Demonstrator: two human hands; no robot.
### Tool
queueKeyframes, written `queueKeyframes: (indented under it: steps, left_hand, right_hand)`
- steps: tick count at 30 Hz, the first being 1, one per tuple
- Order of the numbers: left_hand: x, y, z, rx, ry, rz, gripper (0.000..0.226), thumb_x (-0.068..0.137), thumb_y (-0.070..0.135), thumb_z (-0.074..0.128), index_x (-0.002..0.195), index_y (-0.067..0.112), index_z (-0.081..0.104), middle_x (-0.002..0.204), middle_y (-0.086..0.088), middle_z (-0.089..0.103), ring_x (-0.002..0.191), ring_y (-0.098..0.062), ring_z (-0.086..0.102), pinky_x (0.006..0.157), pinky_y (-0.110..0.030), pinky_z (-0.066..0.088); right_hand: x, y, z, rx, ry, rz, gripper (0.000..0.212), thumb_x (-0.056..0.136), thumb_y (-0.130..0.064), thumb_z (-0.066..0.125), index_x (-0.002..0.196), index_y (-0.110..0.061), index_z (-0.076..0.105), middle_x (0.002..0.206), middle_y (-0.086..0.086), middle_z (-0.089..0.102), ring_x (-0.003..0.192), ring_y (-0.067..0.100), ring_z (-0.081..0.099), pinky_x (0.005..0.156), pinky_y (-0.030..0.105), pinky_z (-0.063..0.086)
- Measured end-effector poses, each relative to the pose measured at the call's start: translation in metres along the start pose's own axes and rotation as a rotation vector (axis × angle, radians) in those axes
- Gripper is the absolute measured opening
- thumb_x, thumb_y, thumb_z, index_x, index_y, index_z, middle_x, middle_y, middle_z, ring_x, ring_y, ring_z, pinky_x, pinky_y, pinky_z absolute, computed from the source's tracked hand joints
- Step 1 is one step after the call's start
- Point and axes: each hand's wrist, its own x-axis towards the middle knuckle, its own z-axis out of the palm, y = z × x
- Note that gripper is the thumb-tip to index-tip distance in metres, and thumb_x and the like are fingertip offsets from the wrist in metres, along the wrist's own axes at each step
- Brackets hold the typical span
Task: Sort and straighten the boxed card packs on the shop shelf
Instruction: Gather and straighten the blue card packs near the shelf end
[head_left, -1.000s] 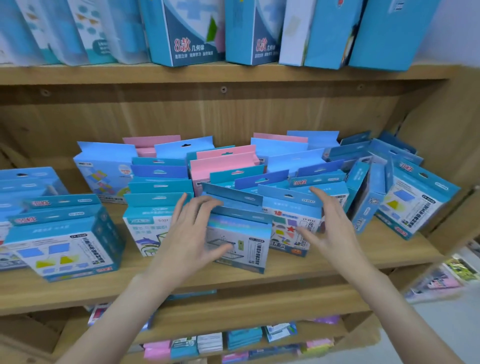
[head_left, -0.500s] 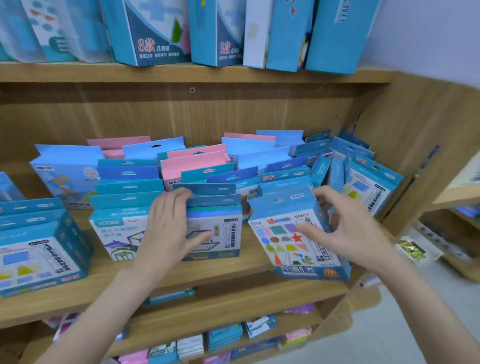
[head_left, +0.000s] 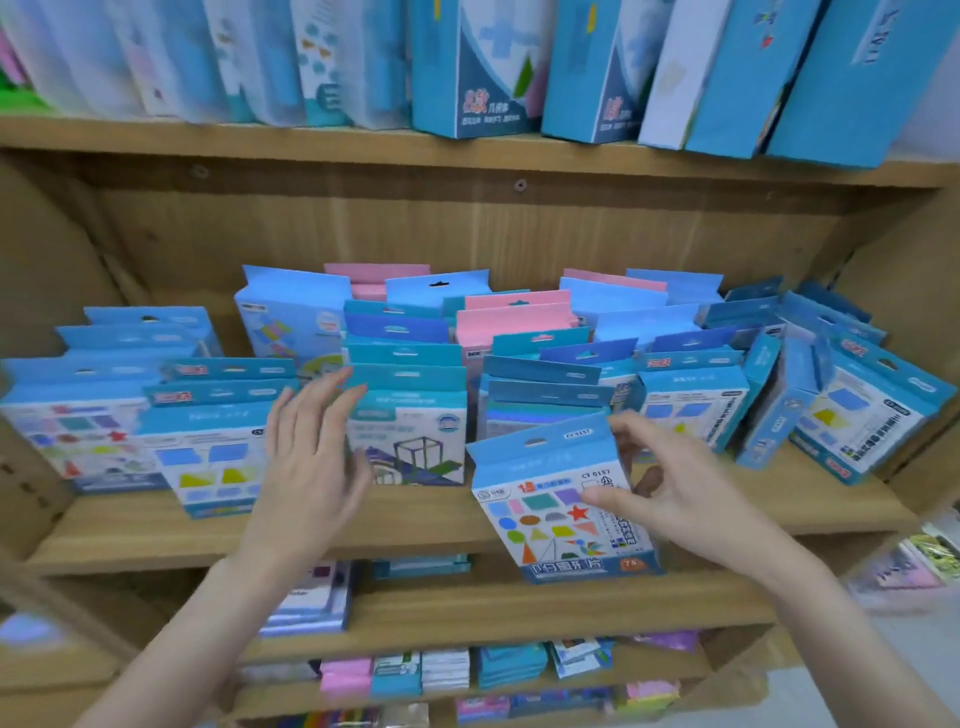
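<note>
Lifting clear of its row, the shapes pack sits pinched in the right hand while the left hand, now released, hovers; re-sorting comes next.

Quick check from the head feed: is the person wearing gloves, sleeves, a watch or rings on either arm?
Nothing worn shows. The left hand and right hand are ungloved, both forearms are uncovered to the frame edge with no sleeve cuff in view, and no watch, bracelet or ring is visible on wrists or fingers.

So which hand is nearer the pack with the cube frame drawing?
Left. The left hand hovers at the cube-frame pack's left edge; the right hand holds the coloured-shapes pack further right.
</note>
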Motion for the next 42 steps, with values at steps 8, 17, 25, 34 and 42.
queueKeyframes:
  steps: [8,17,25,34,42]
  left_hand:
    - [-0.042,-0.109,-0.072,0.079,-0.144,-0.148,0.053,0.08,0.017,0.032,0.131,0.006,0.037,0.133,-0.014,0.046,0.126,-0.024,0.035,0.108,-0.04,0.017]
    - [-0.05,-0.16,-0.095,-0.233,-0.393,-0.109,0.071,0.078,0.024,0.039,0.144,0.028,0.014,0.141,0.015,0.028,0.126,0.009,0.02,0.104,-0.021,0.024]
    - [-0.054,-0.172,-0.098,-0.422,-0.331,-0.191,0.071,0.074,0.032,0.047,0.132,0.052,0.01,0.134,0.038,0.018,0.126,0.015,0.021,0.097,-0.005,0.018]
    - [-0.064,-0.189,-0.108,-0.232,-0.198,-0.084,0.078,0.076,0.042,0.066,0.139,0.036,0.021,0.142,0.008,0.023,0.13,0.0,0.025,0.099,-0.016,0.034]
    - [-0.032,-0.188,-0.123,0.003,-0.346,-0.034,0.071,0.065,0.035,0.08,0.124,0.024,0.041,0.11,-0.002,0.047,0.099,-0.012,0.042,0.079,-0.033,0.046]
  right_hand:
    - [0.066,-0.073,0.104,0.177,-0.094,-0.018,0.038,0.073,-0.042,0.072,0.1,-0.035,0.046,0.105,-0.011,0.065,0.094,-0.003,0.06,0.076,0.02,0.05]
    - [0.094,-0.129,0.175,0.228,-0.062,-0.036,0.036,0.069,-0.05,0.062,0.097,-0.041,0.041,0.104,-0.031,0.054,0.098,-0.018,0.051,0.077,0.009,0.044]
    - [0.105,-0.146,0.177,0.207,-0.06,-0.018,0.035,0.072,-0.049,0.058,0.1,-0.043,0.037,0.105,-0.033,0.05,0.103,-0.014,0.05,0.075,0.018,0.051]
    - [0.12,-0.19,0.222,-0.041,0.017,-0.337,0.063,0.081,-0.04,0.065,0.129,-0.037,0.023,0.113,-0.004,0.051,0.093,-0.005,0.038,0.079,0.01,0.034]
    - [0.15,-0.168,0.205,-0.117,0.081,-0.472,0.049,0.085,-0.059,0.042,0.118,-0.025,0.048,0.126,-0.008,0.039,0.121,0.011,0.029,0.101,0.031,0.027]
